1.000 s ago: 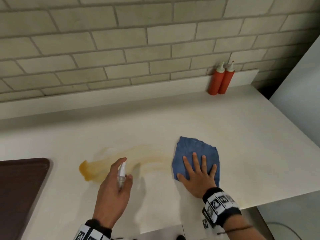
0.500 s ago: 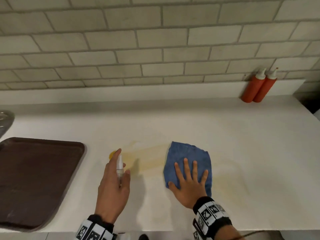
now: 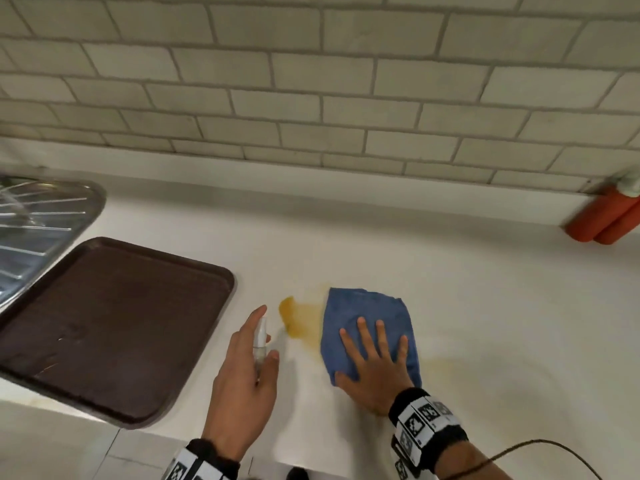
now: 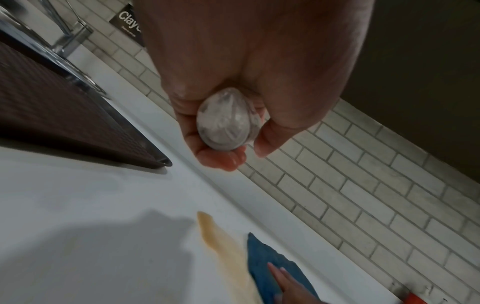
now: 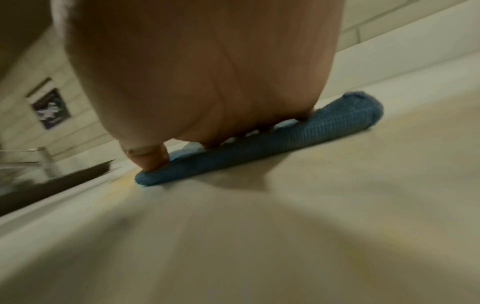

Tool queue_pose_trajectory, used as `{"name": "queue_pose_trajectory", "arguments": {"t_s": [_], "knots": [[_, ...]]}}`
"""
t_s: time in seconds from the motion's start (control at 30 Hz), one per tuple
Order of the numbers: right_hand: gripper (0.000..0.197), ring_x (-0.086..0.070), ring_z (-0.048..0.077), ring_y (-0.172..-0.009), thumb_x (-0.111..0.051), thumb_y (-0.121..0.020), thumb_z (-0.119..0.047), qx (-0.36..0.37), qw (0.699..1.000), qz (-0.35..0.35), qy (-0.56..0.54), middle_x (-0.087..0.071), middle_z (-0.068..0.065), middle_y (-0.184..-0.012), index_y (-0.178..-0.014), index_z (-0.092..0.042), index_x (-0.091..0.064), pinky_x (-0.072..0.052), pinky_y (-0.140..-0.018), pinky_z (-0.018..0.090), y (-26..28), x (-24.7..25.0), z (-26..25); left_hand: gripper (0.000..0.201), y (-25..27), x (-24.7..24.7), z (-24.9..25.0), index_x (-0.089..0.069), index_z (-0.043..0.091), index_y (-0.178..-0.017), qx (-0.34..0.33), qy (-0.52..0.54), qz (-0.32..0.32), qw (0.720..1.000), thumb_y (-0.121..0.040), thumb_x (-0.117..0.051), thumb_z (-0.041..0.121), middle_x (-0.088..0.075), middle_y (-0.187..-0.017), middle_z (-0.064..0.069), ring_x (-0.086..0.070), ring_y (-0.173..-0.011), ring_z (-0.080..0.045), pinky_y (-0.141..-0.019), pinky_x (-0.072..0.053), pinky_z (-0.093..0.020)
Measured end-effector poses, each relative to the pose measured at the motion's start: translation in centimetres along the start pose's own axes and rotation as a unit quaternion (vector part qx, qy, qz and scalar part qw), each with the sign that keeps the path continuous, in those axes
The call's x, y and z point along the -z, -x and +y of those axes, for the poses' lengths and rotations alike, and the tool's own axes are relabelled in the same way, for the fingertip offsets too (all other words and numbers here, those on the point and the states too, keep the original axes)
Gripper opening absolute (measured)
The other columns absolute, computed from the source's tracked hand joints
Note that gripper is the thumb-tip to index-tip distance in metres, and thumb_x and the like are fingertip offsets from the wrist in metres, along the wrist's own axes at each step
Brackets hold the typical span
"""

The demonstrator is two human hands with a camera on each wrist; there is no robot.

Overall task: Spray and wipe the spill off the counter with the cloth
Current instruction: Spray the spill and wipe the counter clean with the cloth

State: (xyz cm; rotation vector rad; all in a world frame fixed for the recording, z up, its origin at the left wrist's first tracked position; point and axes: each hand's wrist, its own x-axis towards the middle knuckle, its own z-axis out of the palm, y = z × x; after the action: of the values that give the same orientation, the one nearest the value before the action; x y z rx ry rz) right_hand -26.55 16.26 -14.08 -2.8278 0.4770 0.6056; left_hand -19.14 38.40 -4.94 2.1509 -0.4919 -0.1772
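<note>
A yellow-brown spill (image 3: 298, 321) smears the white counter (image 3: 485, 289), and its left end shows in the left wrist view (image 4: 215, 238). A blue cloth (image 3: 367, 320) lies over the spill's right part. My right hand (image 3: 375, 367) presses flat on the cloth with fingers spread; the right wrist view shows the palm above the cloth (image 5: 298, 135). My left hand (image 3: 247, 372) holds a small clear spray bottle (image 3: 259, 342) above the counter, left of the spill, fingers curled round the bottle (image 4: 226, 121). A faint yellow film (image 3: 450, 370) lies right of the cloth.
A dark brown tray (image 3: 114, 327) lies on the counter to the left, close to my left hand. Behind it is a steel sink drainer (image 3: 38, 223). Two red squeeze bottles (image 3: 609, 216) stand at the far right against the brick wall. The counter's front edge runs just below my wrists.
My right hand has slid the cloth leftwards over the spill, so less of the smear shows. The view has swung left, bringing the tray and sink drainer in. My left hand still holds the bottle.
</note>
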Motion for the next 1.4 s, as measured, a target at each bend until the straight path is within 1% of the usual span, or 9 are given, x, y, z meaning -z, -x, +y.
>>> {"name": "queue_pose_trajectory", "arguments": {"t_s": [0.1, 0.27, 0.47, 0.7, 0.83, 1.03, 1.23, 1.3, 1.4], "knots": [[0.101, 0.021, 0.032, -0.147, 0.008, -0.063, -0.09, -0.022, 1.0, 0.005, 0.001, 0.029, -0.003, -0.158, -0.15, -0.041, 0.015, 0.008, -0.11, 0.069, -2.9, 2.0, 1.8, 0.067, -0.4, 1.4, -1.1, -0.03, 0.046, -0.149, -0.005, -0.004, 0.005, 1.0, -0.096, -0.057, 0.016, -0.054, -0.124, 0.016, -0.058, -0.102, 0.006, -0.082, -0.052, -0.026], [0.086, 0.023, 0.038, -0.144, -0.015, -0.083, -0.079, -0.078, 0.997, -0.018, -0.023, 0.029, 0.002, -0.159, -0.151, -0.036, 0.017, 0.004, -0.108, 0.073, -7.1, 4.2, -0.5, 0.065, -1.4, 3.2, -2.9, -0.034, 0.038, -0.15, -0.003, 0.001, 0.022, 1.0, -0.095, -0.058, 0.013, -0.053, -0.133, 0.011, -0.054, -0.115, 0.005, -0.081, -0.04, -0.001], [0.099, 0.025, 0.033, -0.145, 0.004, -0.061, -0.08, 0.039, 0.998, -0.028, 0.048, 0.031, -0.002, -0.158, -0.15, -0.039, 0.017, 0.009, -0.11, 0.07, -7.0, 3.6, -3.9, 0.065, -2.3, 4.1, -4.2, -0.033, 0.04, -0.15, 0.007, 0.024, 0.021, 0.999, -0.096, -0.057, 0.013, -0.049, -0.137, 0.016, -0.055, -0.116, 0.006, -0.083, -0.038, 0.003], [0.08, 0.021, 0.033, -0.146, -0.032, -0.09, -0.068, 0.022, 0.998, -0.047, 0.025, 0.027, -0.002, -0.159, -0.151, -0.04, 0.014, 0.003, -0.11, 0.071, -11.9, 7.1, -4.4, 0.065, -3.0, 5.2, -4.9, -0.031, 0.042, -0.15, 0.003, 0.016, 0.027, 1.0, -0.096, -0.057, 0.015, -0.049, -0.139, 0.015, -0.058, -0.118, -0.007, -0.094, -0.05, -0.031], [0.067, 0.015, 0.029, -0.148, -0.04, -0.094, -0.048, 0.077, 0.996, -0.04, 0.0, 0.015, -0.009, -0.162, -0.151, -0.041, -0.006, 0.003, -0.11, 0.071, -12.3, 8.4, -5.8, 0.065, -2.9, 5.4, -5.3, -0.032, 0.042, -0.149, 0.007, 0.014, 0.029, 0.999, -0.096, -0.058, 0.015, -0.05, -0.139, 0.012, -0.057, -0.119, -0.006, -0.095, -0.052, -0.034], [0.034, -0.009, 0.021, -0.148, -0.041, -0.094, -0.027, 0.139, 0.982, 0.018, -0.125, -0.03, -0.01, -0.154, -0.123, -0.037, -0.055, -0.001, -0.111, 0.068, -12.1, 7.8, -7.7, 0.062, -2.8, 5.3, -4.9, -0.038, 0.042, -0.146, 0.01, 0.023, 0.017, 1.0, -0.096, -0.059, 0.012, -0.052, -0.137, 0.017, -0.054, -0.114, 0.007, -0.081, -0.04, 0.001], [0.04, -0.041, 0.019, -0.125, -0.022, -0.086, -0.041, 0.172, 0.974, 0.064, -0.135, -0.053, -0.007, -0.111, -0.081, -0.025, -0.058, -0.019, -0.106, 0.067, -9.0, 5.7, -8.3, 0.063, -2.5, 4.7, -3.7, -0.037, 0.046, -0.145, 0.018, 0.04, 0.009, 0.999, -0.096, -0.059, 0.013, -0.058, -0.132, 0.008, -0.061, -0.105, 0.001, -0.082, -0.048, -0.017], [0.044, -0.04, 0.02, -0.13, -0.023, -0.082, -0.044, 0.21, 0.97, 0.058, -0.11, -0.054, -0.005, -0.115, -0.086, -0.024, -0.061, -0.016, -0.109, 0.066, -6.8, 4.3, -7.8, 0.062, -2.5, 4.2, -3.1, -0.036, 0.046, -0.145, 0.02, 0.041, 0.0, 0.999, -0.096, -0.059, 0.015, -0.059, -0.132, 0.007, -0.063, -0.099, -0.001, -0.084, -0.051, -0.026], [0.021, -0.028, 0.018, -0.142, -0.048, -0.088, -0.037, 0.255, 0.961, 0.04, -0.104, -0.051, -0.006, -0.127, -0.102, -0.029, -0.062, -0.005, -0.115, 0.061, -3.2, 2.1, -6.5, 0.062, -2.4, 3.4, -2.1, -0.036, 0.045, -0.147, 0.02, 0.042, -0.016, 0.999, -0.097, -0.057, 0.016, -0.061, -0.127, 0.01, -0.064, -0.09, -0.003, -0.078, -0.051, -0.023]]}}
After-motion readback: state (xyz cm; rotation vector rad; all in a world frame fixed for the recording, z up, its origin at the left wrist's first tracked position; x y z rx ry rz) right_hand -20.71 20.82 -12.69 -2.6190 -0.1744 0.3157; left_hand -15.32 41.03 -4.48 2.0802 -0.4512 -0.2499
